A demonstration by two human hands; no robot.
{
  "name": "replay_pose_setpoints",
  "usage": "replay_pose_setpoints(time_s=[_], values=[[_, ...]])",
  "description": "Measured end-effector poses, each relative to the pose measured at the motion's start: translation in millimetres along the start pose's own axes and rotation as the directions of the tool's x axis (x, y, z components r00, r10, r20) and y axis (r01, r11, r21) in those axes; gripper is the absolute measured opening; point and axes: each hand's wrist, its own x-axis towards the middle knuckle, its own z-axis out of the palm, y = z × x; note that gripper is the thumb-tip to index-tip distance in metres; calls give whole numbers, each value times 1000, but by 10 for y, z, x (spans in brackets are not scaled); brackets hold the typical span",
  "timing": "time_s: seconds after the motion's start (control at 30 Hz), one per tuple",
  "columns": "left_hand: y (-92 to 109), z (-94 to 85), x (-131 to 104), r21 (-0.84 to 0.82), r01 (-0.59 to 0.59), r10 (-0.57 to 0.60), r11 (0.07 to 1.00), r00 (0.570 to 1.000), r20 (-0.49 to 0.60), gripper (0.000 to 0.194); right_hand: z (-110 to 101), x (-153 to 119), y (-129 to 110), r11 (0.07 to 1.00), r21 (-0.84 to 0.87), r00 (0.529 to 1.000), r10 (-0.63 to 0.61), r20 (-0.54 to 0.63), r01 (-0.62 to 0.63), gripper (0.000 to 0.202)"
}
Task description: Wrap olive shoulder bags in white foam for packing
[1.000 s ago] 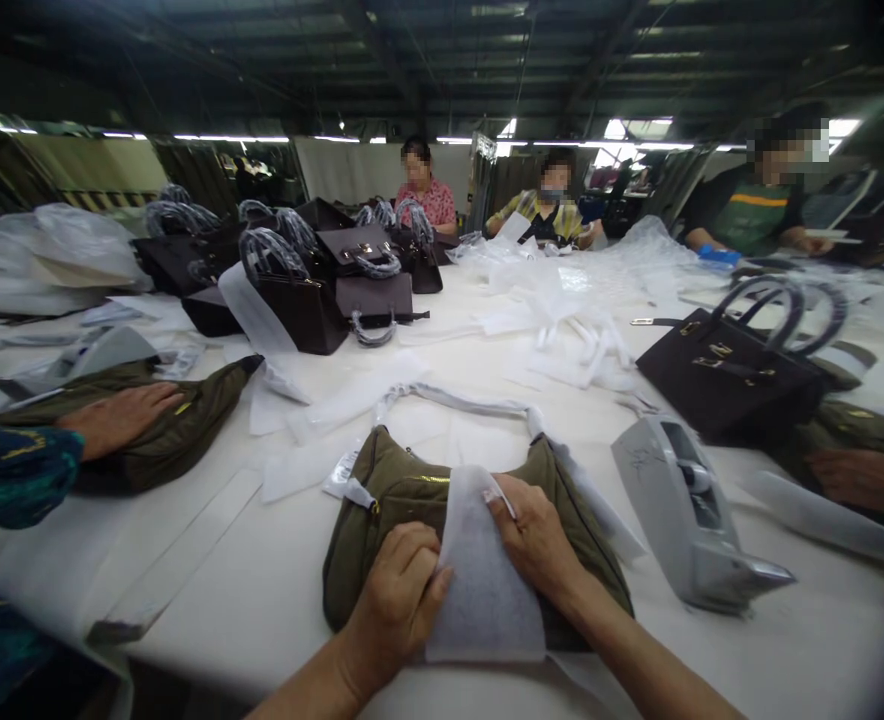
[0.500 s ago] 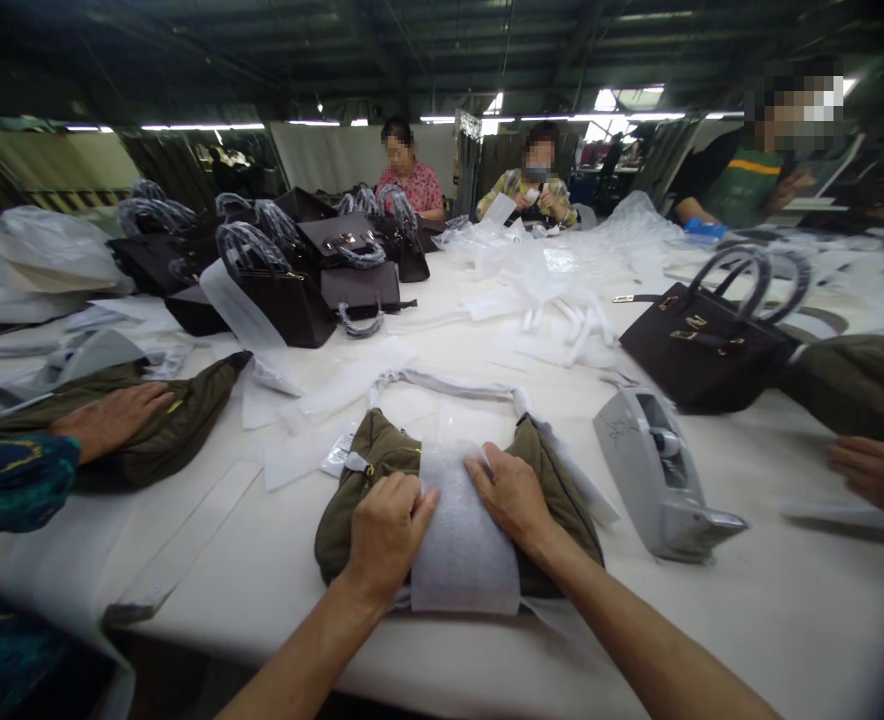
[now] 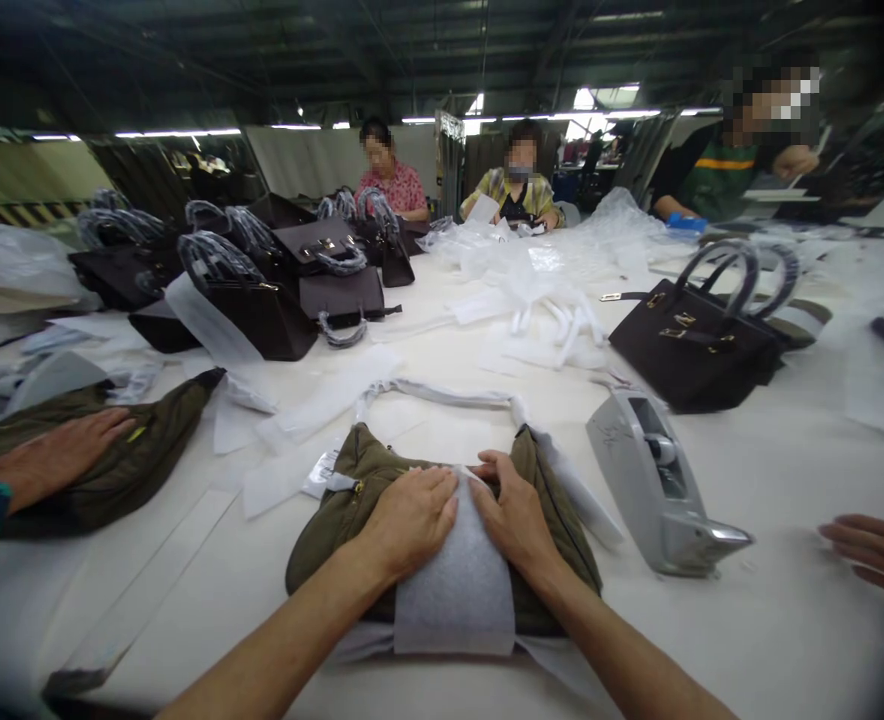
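In front of me on the table lies an olive-green shoulder bag (image 3: 329,540), its strap (image 3: 449,393) wrapped in white material and looped away from me. A strip of thin white wrapping sheet (image 3: 453,600) runs down over the bag's middle and past its near edge. My left hand (image 3: 416,515) rests flat on the sheet and bag, fingers stretched towards the top edge. Opposite it, my right hand (image 3: 513,505) touches the sheet's right side with the thumb, its other fingers apart and bent over the bag's top edge. Both hands appear to press, not lift.
A grey tape dispenser (image 3: 656,480) stands right of the bag. Beyond it sits a dark handbag (image 3: 701,345); several more handbags (image 3: 254,310) crowd the back left. A co-worker's hand (image 3: 67,450) lies on another olive bag (image 3: 164,430); another person's hand (image 3: 877,550) is at right.
My left hand has gone from a closed fist to lying flat near the bag's top. My right hand's fingers now bend over the top edge. At right, the neighbour's olive bag has left view.
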Motion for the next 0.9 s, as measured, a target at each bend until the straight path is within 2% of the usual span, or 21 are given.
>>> replay_pose_setpoints(time_s=[0.03,0.07,0.1,0.13,0.17,0.2,0.27,0.33,0.43,0.5,0.73,0.9], values=[[-4,-6,0,-7,9,-9,1000,1000,11,33,-31,-19,-15,996,-24,991,-90,-100,88,25],[-6,-9,-4,-17,20,-19,1000,1000,17,33,-60,-41,-37,975,-74,962,-220,-164,211,28],[-7,-8,-9,-28,32,-32,999,999,19,33,-83,-62,-63,927,-128,914,-370,-166,352,28],[-8,-5,-14,-40,46,-45,998,999,23,33,-95,-79,-89,864,-162,861,-497,-112,477,27],[-9,0,-20,-51,58,-57,997,998,31,33,-95,-88,-110,813,-171,823,-568,-25,556,26],[-10,6,-23,-58,71,-69,996,997,38,33,-84,-87,-124,796,-169,813,-579,63,581,25],[-7,13,-24,-62,96,-94,993,995,33,33,-42,-55,-133,841,-199,862,-471,188,503,25],[6,10,-24,-63,123,-122,990,992,19,33,-9,-7,-131,888,-250,910,-322,262,387,29],[50,-14,-47,-76,145,-144,986,989,21,31,-32,29,-159,913,-240,884,-211,418,331,29],[83,-33,-81,-86,144,-143,986,989,27,29,-76,13,-195,921,-228,860,-176,480,316,27],[128,-40,-116,-71,147,-148,987,989,-8,27,-46,-38,-154,910,-272,853,-143,502,313,37],[135,13,-148,-101,198,-203,975,978,-50,34,-36,-71,-134,925,-226,864,-168,475,304,37]])
